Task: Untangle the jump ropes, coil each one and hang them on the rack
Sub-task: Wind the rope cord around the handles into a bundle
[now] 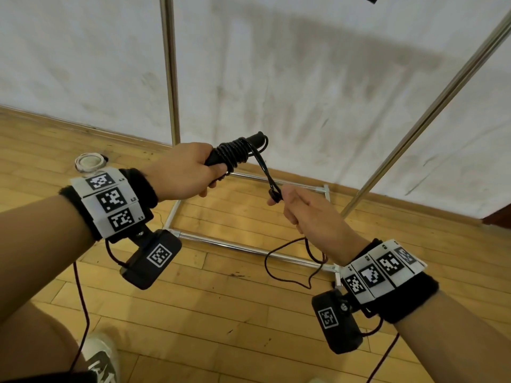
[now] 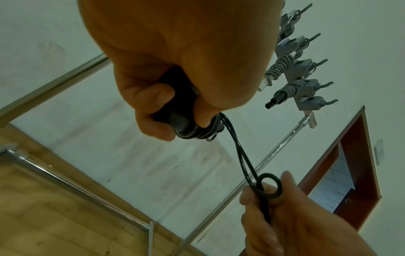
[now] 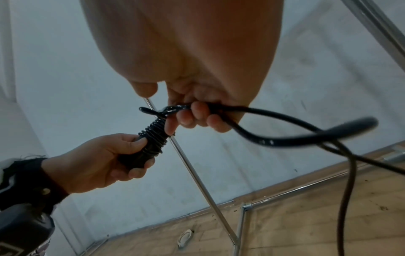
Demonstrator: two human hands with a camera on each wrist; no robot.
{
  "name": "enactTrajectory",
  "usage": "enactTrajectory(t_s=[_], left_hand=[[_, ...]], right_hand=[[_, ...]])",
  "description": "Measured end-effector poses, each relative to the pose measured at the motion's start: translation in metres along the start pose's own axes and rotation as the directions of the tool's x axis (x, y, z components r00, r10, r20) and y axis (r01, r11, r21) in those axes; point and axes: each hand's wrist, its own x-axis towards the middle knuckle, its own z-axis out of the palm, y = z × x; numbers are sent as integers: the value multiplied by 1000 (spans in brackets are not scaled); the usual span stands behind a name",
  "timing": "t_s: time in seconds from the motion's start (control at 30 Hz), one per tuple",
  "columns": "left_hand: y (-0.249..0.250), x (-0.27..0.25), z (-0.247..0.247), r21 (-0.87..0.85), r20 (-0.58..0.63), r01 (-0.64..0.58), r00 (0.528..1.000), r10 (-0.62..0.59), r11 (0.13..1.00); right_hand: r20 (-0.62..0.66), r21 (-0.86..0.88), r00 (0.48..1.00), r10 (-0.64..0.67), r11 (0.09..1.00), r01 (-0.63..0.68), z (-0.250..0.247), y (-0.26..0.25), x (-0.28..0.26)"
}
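Observation:
My left hand [image 1: 190, 172] grips the black handles [image 1: 235, 150] of a jump rope, with several turns of black rope coiled around them [image 3: 153, 131]. A doubled strand [image 2: 238, 150] runs from the coil down to my right hand [image 1: 307, 208], which pinches the rope's end loop [image 2: 268, 187]. High on the wall, a grey hook rail [image 2: 304, 69] carries two coiled ropes, one grey-white [image 2: 278, 67] and one with black handles [image 2: 282, 93]. The metal rack's poles [image 1: 170, 70] stand in front of the wall.
The rack's base frame [image 1: 249, 248] lies on the wooden floor below my hands. A slanted rack pole [image 1: 431, 111] rises at the right. A roll of tape [image 1: 90, 161] sits on the floor at the left. A red-framed doorway [image 2: 350, 166] opens to the right.

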Motion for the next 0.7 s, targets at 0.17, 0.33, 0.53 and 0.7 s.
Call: enactTrajectory(t_s=[0.17,0.33,0.53,0.7], left_hand=[[2,0,-4,21,-12,-18,1000,18,1000],[1,0,-7,38,-29,-4,1000,5,999],[6,-9,-2,-61,79,-58,995,62,996],[15,-20,0,-207,237,-129,955,178,970]], right_hand=[[39,-32,999,13,999,-12,-1,6,1],[-30,-43,999,-14,999,12,0,8,1],[90,-20,996,-9,1000,11,3,14,2],[196,-59,981,18,998,-6,4,28,5]])
